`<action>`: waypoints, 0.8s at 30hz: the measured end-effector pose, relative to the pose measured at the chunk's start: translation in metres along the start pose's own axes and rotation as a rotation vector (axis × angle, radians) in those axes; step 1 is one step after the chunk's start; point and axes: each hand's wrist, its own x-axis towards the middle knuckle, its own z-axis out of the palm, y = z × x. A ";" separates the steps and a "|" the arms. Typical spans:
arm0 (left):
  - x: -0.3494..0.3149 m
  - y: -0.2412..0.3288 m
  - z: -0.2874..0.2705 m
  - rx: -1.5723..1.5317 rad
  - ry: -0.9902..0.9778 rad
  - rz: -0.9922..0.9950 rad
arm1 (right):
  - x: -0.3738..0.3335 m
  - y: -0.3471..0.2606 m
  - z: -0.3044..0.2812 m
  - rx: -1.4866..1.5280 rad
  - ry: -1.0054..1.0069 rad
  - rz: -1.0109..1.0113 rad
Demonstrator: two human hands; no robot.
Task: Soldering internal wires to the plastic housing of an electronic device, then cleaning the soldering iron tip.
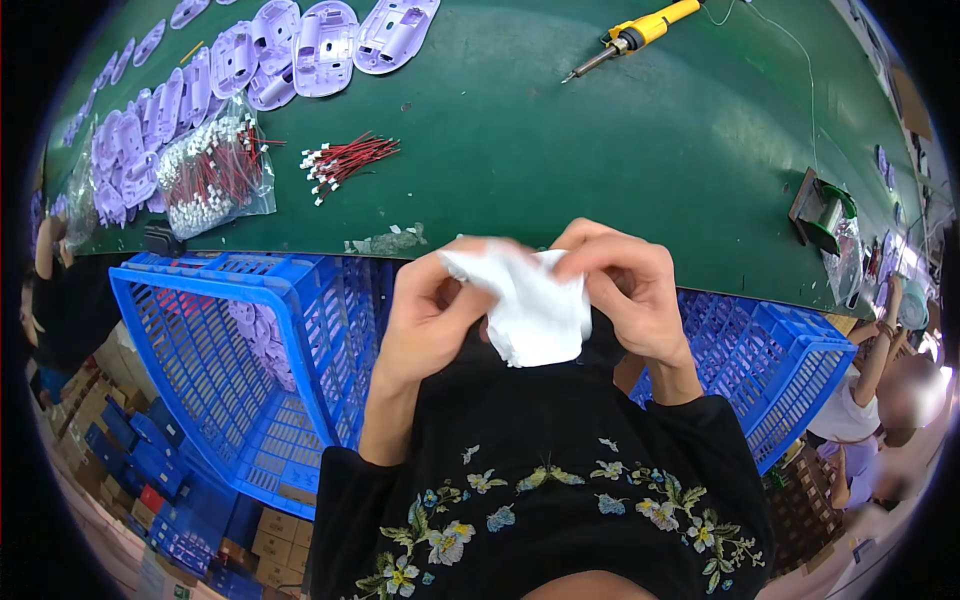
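A white tissue (541, 318), crumpled at its top and hanging loose below, is stretched between my two hands in front of my chest, just off the table's near edge. My left hand (432, 310) pinches its upper left corner between thumb and fingers. At the upper right, my right hand (627, 283) grips the other side with curled fingers. Both hands are slightly smeared by motion. Beyond them on the green table (500, 150) lies a small bundle of red wires with white connectors (348, 163).
A clear bag of wired connectors (218, 172) sits among purple plastic shells (325, 50) at the left. A yellow soldering iron (640, 35) lies at the back, a solder spool (825, 212) at the right. Blue crates (290, 300) flank me; other people (850, 400) work at both sides.
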 end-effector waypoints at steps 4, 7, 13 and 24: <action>0.001 0.004 -0.005 0.007 -0.078 0.129 | -0.004 0.014 -0.010 0.201 -0.063 0.023; 0.002 0.019 0.001 0.224 -0.051 0.178 | -0.001 0.024 -0.010 0.398 0.010 0.043; 0.003 0.040 0.010 0.619 -0.042 0.174 | 0.004 0.011 0.012 0.274 -0.021 0.234; -0.010 0.027 -0.014 0.510 0.018 0.144 | 0.006 0.022 0.009 0.316 -0.012 0.355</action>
